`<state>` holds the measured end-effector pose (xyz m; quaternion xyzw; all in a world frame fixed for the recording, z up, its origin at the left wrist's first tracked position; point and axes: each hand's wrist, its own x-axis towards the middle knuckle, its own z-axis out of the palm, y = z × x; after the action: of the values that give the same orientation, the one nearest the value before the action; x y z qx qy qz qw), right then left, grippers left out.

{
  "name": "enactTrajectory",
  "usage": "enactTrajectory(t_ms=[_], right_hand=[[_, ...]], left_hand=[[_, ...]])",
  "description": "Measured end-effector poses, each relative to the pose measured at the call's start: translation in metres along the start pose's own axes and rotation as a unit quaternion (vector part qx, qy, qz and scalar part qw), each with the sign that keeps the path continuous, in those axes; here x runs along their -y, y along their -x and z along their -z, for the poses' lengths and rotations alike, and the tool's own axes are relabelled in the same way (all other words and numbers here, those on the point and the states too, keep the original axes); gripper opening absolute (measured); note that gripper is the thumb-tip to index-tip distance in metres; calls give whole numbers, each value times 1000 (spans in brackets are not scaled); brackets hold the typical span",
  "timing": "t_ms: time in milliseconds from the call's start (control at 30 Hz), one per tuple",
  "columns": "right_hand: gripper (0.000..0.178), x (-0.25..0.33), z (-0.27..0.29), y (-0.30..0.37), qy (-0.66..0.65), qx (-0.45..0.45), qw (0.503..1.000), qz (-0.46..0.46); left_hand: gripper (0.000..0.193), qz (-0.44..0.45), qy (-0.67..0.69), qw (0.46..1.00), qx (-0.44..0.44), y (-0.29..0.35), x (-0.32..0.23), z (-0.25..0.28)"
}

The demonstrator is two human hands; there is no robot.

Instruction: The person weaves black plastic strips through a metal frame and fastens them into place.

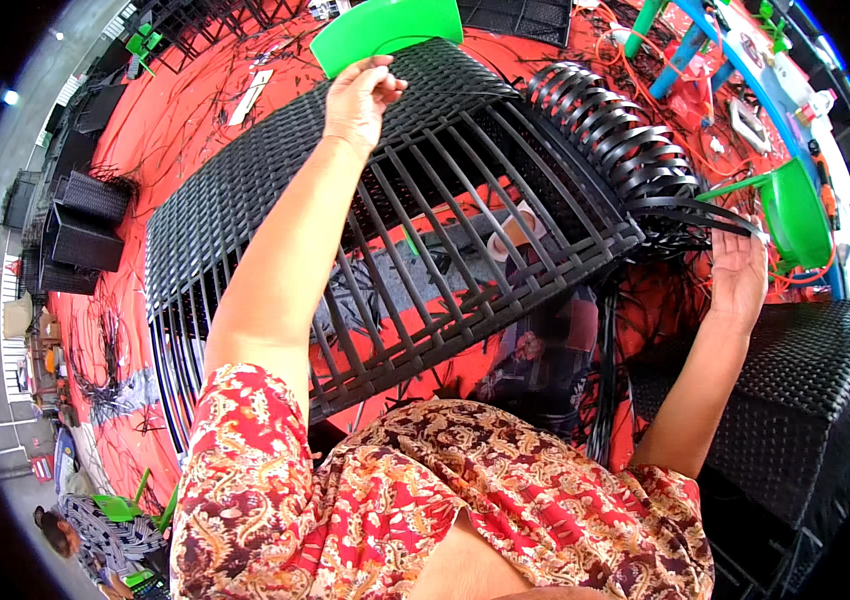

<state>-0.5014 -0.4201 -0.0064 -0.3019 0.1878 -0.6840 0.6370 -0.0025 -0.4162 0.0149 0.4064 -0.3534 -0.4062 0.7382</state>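
Note:
A half-woven black wicker frame (465, 318) lies tilted in front of me, with a dense weave on its far part and open parallel slats on its near part. My left hand (357, 105) is over the far woven side, its fingers pinched on a thin black strip that seems to run rightward along the weave. To the right, my right hand (740, 275) is palm up beside the frame's corner, with flat black strips (685, 205) caught at its fingers. These strips lead from a large loose coil of black strip (610, 125) resting against the frame's right end.
Beyond the frame stands a green chair back (385, 32); another green chair (795, 215) is right of my right hand. A finished woven black piece (795, 390) stands close on the right. Cut strips litter the red floor covering (185, 140). Another person (105, 530) sits at lower left.

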Motion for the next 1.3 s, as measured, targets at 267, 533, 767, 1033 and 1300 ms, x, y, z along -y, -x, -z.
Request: enactTrajectory(t_ms=[267,533,767,1033,1300], right_hand=[[17,61,20,-77,273,9,962,-23],[15,24,102,-117,448,-83,885,-98],[11,-46,149,31,-69,-300,945,-112],[18,26,44,-70,87,-90,989,-73],[24,26,-64,-221,409,34,907,-95]], left_hand=[[10,-81,40,990,-110,-9,-46,61],[7,-60,44,988,-135,15,-47,161],[12,103,-62,968,-221,52,-44,170],[12,223,-92,951,-195,52,-45,207],[31,323,-686,650,48,47,-87,129]])
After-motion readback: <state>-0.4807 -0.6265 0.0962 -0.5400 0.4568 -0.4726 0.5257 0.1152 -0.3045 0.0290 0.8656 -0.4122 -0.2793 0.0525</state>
